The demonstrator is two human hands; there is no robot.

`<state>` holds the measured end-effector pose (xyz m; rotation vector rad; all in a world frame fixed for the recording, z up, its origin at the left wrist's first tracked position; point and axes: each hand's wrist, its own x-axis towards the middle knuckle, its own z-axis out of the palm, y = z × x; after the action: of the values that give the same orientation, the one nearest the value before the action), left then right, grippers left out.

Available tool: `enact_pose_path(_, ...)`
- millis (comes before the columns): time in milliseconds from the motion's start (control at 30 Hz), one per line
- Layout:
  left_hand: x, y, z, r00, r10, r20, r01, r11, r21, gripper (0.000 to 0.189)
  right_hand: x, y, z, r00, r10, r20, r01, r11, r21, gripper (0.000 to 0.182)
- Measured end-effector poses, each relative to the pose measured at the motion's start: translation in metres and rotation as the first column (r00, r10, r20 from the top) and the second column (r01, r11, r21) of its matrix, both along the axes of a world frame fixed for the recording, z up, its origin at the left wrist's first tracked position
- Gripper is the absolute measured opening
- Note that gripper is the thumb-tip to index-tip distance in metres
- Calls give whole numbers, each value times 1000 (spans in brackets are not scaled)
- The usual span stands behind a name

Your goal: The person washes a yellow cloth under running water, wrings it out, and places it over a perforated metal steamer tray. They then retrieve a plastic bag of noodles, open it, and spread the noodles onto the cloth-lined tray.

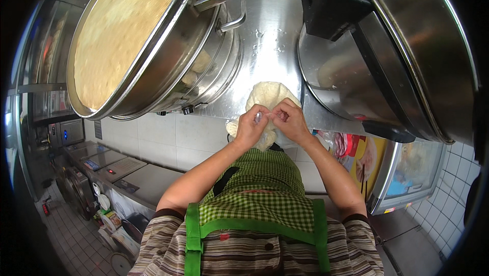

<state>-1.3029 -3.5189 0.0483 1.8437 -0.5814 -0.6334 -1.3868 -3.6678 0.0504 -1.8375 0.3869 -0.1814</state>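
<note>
Fingertips meet at the top of a pale cream bundle, which looks like a thin plastic bag with pale contents. My left hand pinches the bag's edge between thumb and fingers, where a bit of clear film shows. From the other side my right hand pinches the same spot, its fingers curled. Part of the bundle rests at the front edge of a stainless steel counter. Lower pale lumps of it hang below my wrists, against my green checked apron. My palms hide what the fingertips do exactly.
A big steel steamer with loop handles and a tan mesh liner stands left, round buns visible through its side. Right are a large steel vessel and a black box. A glass-topped freezer stands lower right.
</note>
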Motion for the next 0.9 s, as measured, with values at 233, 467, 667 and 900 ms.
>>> enact_pose_path(233,3,-3,8,990,-121,66,120,993,20,11,-9,9,-20,987,-151,-54,151,756,637,5)
enact_pose_path(467,10,-6,1,948,-262,178,237,960,150,13,-13,-5,-17,998,31,-59,0,887,462,4)
enact_pose_path(667,-5,-10,2,982,-68,176,63,997,32,9,-11,-22,-6,986,160,-41,-134,922,362,5)
enact_pose_path(900,2,-3,-5,995,1,-100,-11,995,-98,5,-3,-20,-1,986,164,39,-167,927,335,21)
